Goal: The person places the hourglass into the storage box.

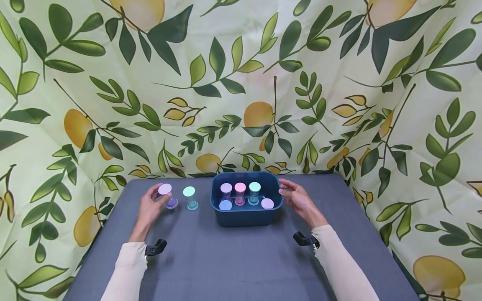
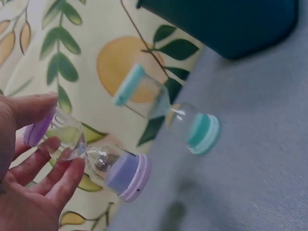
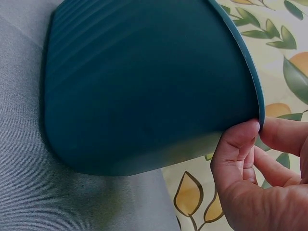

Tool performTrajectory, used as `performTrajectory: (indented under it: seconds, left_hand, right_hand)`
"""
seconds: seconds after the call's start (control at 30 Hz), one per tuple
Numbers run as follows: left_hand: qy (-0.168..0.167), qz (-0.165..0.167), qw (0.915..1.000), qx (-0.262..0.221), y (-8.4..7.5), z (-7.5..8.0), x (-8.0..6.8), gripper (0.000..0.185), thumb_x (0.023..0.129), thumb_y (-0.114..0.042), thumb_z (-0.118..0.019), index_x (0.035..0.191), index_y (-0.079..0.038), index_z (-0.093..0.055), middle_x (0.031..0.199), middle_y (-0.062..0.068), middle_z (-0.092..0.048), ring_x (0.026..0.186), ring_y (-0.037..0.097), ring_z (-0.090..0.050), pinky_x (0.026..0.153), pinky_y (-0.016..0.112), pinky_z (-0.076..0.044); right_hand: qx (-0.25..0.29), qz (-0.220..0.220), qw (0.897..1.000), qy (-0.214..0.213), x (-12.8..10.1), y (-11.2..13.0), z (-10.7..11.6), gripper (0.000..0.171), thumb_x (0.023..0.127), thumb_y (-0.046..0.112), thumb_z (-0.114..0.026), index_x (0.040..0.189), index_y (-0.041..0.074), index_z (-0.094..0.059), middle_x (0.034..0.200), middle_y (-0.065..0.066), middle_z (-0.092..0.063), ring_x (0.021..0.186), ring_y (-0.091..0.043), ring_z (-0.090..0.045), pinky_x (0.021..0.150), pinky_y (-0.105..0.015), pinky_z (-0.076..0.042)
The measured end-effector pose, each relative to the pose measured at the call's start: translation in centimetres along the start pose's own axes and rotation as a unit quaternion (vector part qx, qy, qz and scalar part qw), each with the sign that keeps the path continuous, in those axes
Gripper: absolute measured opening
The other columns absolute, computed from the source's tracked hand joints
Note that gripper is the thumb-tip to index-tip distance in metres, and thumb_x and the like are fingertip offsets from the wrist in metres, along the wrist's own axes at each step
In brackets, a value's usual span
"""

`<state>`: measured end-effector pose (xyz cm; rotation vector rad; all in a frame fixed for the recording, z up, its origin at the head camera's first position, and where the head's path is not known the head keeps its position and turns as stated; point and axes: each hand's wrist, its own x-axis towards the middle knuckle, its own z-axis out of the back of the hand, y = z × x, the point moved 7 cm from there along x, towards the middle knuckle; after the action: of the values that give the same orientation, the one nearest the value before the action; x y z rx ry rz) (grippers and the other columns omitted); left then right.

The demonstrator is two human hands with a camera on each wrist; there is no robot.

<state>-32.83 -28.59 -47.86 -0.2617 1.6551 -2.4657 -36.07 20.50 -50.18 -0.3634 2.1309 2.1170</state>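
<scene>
In the head view my left hand (image 1: 152, 203) grips a purple hourglass (image 1: 171, 203) by its upper part. Thumb and fingers sit around the top cap in the left wrist view, and purple sand (image 2: 121, 173) lies in the lower bulb. Just right of it stands a teal hourglass (image 1: 192, 205), untouched. My right hand (image 1: 299, 198) pinches the rim of a dark blue bin (image 1: 244, 218) at its right end. Inside the bin are a purple hourglass (image 1: 226, 189), a pink one (image 1: 239, 188), a teal one (image 1: 254, 188), a blue-capped one (image 1: 225, 205) and a pale pink-capped one (image 1: 267, 203).
The grey cloth-covered table (image 1: 233, 259) extends in front of the bin. Behind it hangs a leaf-and-fruit patterned cloth (image 1: 226, 96), close to the bin's back side. Black bands (image 1: 155, 247) circle both wrists.
</scene>
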Motion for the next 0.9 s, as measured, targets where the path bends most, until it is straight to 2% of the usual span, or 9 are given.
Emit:
performTrajectory:
  seconds: [0.1,0.3,0.43,0.57,0.67,0.77,0.9]
  left_hand:
    - [-0.005,0.001,1.0,0.006,-0.9,0.3,-0.2,0.061,0.093,-0.016,-0.067,0.146,-0.004,-0.042,0.144,0.022,-0.049,0.133,0.033,-0.048,0.095,0.02,-0.041]
    - [-0.007,-0.005,0.9999,0.005,-2.7,0.7,-0.7,0.062,0.092,-0.02,-0.069,0.146,-0.006,-0.043,0.143,0.02,-0.051,0.133,0.034,-0.048,0.103,0.039,-0.042]
    - [-0.007,-0.007,0.9999,0.0,-3.8,0.8,-1.1,0.062,0.092,-0.021,-0.069,0.146,-0.006,-0.044,0.143,0.02,-0.05,0.133,0.034,-0.048,0.105,0.044,-0.042]
    - [-0.005,-0.011,0.9999,0.001,-4.9,0.8,-1.6,0.062,0.092,-0.025,-0.07,0.146,-0.008,-0.045,0.144,0.018,-0.051,0.133,0.034,-0.048,0.105,0.046,-0.042]
    - [-0.004,-0.017,0.9998,0.007,-5.9,0.9,-1.9,0.061,0.092,-0.027,-0.07,0.145,-0.009,-0.046,0.142,0.017,-0.052,0.132,0.033,-0.049,0.102,0.041,-0.044]
    - [-0.004,-0.026,0.9996,0.009,-6.9,0.9,-2.3,0.061,0.091,-0.029,-0.07,0.144,-0.009,-0.047,0.14,0.016,-0.054,0.13,0.032,-0.051,0.097,0.029,-0.045]
    - [-0.002,-0.041,0.9992,0.005,-8.1,1.0,-2.5,0.062,0.09,-0.032,-0.071,0.144,-0.01,-0.049,0.139,0.014,-0.055,0.126,0.026,-0.054,0.088,0.014,-0.044]
  right_hand:
    - [-0.001,0.002,1.0,0.0,0.0,0.2,0.0,0.052,0.098,0.007,-0.055,0.148,0.013,-0.043,0.124,-0.008,-0.047,0.115,-0.027,-0.049,0.092,-0.032,-0.053]
    - [0.0,-0.004,1.0,-0.001,0.0,0.1,0.0,0.051,0.099,0.006,-0.054,0.148,0.013,-0.043,0.126,-0.01,-0.047,0.115,-0.027,-0.05,0.099,-0.04,-0.049]
    - [0.002,-0.006,1.0,-0.003,0.0,0.1,-0.1,0.052,0.098,0.007,-0.055,0.148,0.014,-0.043,0.127,-0.009,-0.047,0.117,-0.028,-0.049,0.097,-0.038,-0.05]
    - [0.004,-0.009,1.0,-0.006,0.0,0.0,-0.1,0.052,0.098,0.007,-0.057,0.148,0.014,-0.044,0.121,-0.004,-0.049,0.115,-0.026,-0.048,0.086,-0.028,-0.053]
    - [0.003,-0.008,1.0,-0.007,0.0,0.0,0.0,0.052,0.098,0.006,-0.056,0.148,0.014,-0.044,0.119,-0.003,-0.049,0.111,-0.023,-0.05,0.083,-0.025,-0.053]
    - [-0.002,-0.007,1.0,-0.006,0.1,0.0,0.0,0.052,0.098,0.007,-0.057,0.148,0.013,-0.043,0.121,-0.004,-0.049,0.109,-0.02,-0.05,0.084,-0.025,-0.053]
    - [-0.007,-0.005,1.0,-0.009,0.1,0.0,0.0,0.052,0.098,0.007,-0.057,0.148,0.014,-0.044,0.126,-0.009,-0.048,0.114,-0.025,-0.05,0.093,-0.032,-0.053]
